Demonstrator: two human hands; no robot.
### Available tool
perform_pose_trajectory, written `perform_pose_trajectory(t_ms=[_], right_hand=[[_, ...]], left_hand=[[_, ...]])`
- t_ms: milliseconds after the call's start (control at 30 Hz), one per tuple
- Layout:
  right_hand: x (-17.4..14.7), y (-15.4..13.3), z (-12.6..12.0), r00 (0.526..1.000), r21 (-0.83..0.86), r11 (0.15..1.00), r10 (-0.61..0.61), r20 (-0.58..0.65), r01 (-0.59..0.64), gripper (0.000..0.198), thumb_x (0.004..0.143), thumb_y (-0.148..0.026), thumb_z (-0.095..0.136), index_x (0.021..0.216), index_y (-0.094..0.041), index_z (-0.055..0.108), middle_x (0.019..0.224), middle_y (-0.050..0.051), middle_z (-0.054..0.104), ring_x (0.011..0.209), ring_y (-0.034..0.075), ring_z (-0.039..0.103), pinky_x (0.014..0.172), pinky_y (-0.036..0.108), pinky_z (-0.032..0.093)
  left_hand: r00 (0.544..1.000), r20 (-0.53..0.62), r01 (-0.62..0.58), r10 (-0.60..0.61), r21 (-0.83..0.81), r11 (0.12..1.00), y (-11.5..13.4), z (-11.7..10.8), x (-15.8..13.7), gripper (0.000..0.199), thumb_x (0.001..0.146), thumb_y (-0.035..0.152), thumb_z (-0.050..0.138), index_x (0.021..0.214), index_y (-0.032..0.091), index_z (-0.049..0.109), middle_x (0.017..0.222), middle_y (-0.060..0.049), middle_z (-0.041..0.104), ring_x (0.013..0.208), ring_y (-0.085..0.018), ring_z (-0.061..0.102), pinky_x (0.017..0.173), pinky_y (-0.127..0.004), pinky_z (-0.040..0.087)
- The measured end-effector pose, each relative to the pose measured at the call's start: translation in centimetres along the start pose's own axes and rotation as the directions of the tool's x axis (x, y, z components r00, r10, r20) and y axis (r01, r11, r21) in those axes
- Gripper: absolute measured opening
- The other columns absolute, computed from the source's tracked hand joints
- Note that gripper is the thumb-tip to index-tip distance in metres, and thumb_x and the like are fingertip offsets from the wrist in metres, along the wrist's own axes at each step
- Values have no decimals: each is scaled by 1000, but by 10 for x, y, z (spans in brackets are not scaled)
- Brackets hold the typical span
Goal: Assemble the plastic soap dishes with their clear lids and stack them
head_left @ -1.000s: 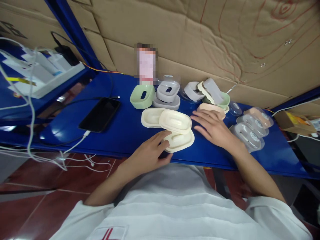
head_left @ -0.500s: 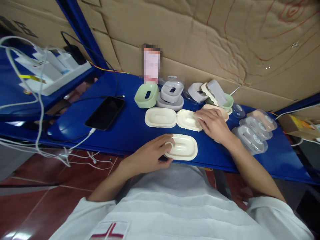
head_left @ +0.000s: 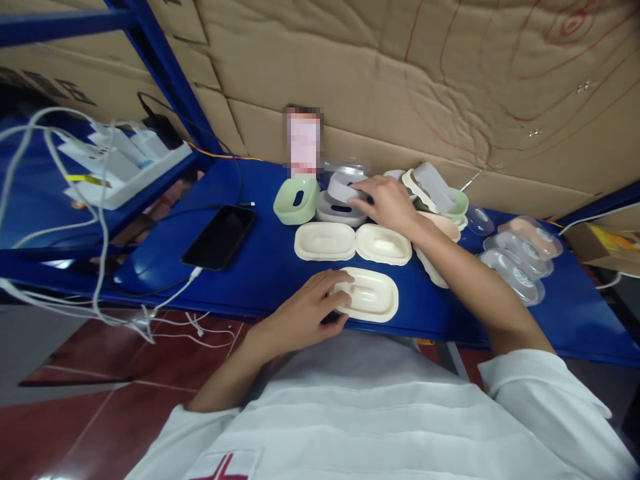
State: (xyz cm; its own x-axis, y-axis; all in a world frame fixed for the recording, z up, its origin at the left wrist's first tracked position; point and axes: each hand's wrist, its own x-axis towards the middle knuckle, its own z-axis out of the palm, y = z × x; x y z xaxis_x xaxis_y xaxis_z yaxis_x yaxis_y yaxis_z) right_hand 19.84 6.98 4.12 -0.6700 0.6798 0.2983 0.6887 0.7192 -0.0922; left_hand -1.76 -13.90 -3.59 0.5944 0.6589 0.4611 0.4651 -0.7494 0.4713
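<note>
Head view: the left hand (head_left: 305,312) rests its fingers on the left end of a cream tray (head_left: 369,295) at the near edge of the blue desk (head_left: 260,267), gripping its rim; the tray's long axis runs left to right. The right hand (head_left: 387,203) reaches to the far side, fingers closed around a grey dish (head_left: 344,188) stacked on another just right of a green dish (head_left: 296,199). 2 more cream trays (head_left: 355,241) lie side by side between the hands. A phone (head_left: 219,237) lies well to the left.
</note>
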Motion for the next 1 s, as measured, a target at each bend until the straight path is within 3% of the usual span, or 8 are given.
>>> perform_pose_trajectory(t_ms=[167,267,367,500,600,667,767,1000], right_hand=[[-89,-9,-47,983,305,941,-105,-149,147,35,107,-43,67,135,-25,75,133,8,78,126,30,72,112,49,55],[-146,-24,-54,978,428,880,-178,-109,208,34,106,-32,68,141,-30,71,140,6,76,136,28,69,119,52,54],[-183,-32,-42,978,485,855,-207,-3,183,37,108,-22,62,144,-32,67,149,6,70,147,26,61,122,52,54],[-197,-38,-27,979,431,888,-198,43,161,39,111,-15,48,142,-30,67,153,6,68,156,25,52,127,54,50],[-194,-45,-24,985,310,937,-173,17,160,40,108,-31,63,148,-26,62,151,10,68,156,31,50,130,61,43],[-193,-51,-22,983,226,957,-184,-11,182,53,103,-42,74,151,-24,61,148,13,70,155,35,51,130,64,41],[-194,-57,-17,969,175,953,-243,-40,247,44,106,-36,70,147,-23,65,142,12,73,147,31,61,130,60,43],[-208,-68,0,958,90,954,-287,-15,288,41,108,-28,65,148,-20,66,141,12,74,140,27,66,129,56,45]], left_hand=[[991,-66,111,-115,-60,992,-1,1,-2,56,102,17,67,153,27,45,166,-18,42,157,-31,46,125,-53,51],[979,-149,130,-137,-52,990,-2,2,-1,77,101,18,72,165,31,31,175,-19,29,166,-36,32,129,-61,44],[991,-88,105,-104,11,994,-3,2,2,80,102,19,71,169,33,30,179,-18,24,168,-39,27,131,-64,40],[999,-25,27,-25,72,997,-5,1,5,60,104,18,68,160,30,49,168,-15,45,165,-36,33,131,-60,41],[996,-85,15,-5,121,993,-6,2,4,51,103,19,71,152,27,58,149,-13,61,151,-33,48,125,-55,47],[992,-120,-5,25,162,987,-6,3,3,46,102,19,72,146,26,62,138,-12,67,138,-31,56,119,-52,51],[988,-143,-21,49,190,982,-6,3,2,35,102,19,72,137,22,67,131,-13,69,125,-28,63,110,-47,55],[999,-34,-6,11,126,992,-9,5,3,22,105,25,71,127,22,70,146,-12,68,150,-32,53,120,-51,50]])
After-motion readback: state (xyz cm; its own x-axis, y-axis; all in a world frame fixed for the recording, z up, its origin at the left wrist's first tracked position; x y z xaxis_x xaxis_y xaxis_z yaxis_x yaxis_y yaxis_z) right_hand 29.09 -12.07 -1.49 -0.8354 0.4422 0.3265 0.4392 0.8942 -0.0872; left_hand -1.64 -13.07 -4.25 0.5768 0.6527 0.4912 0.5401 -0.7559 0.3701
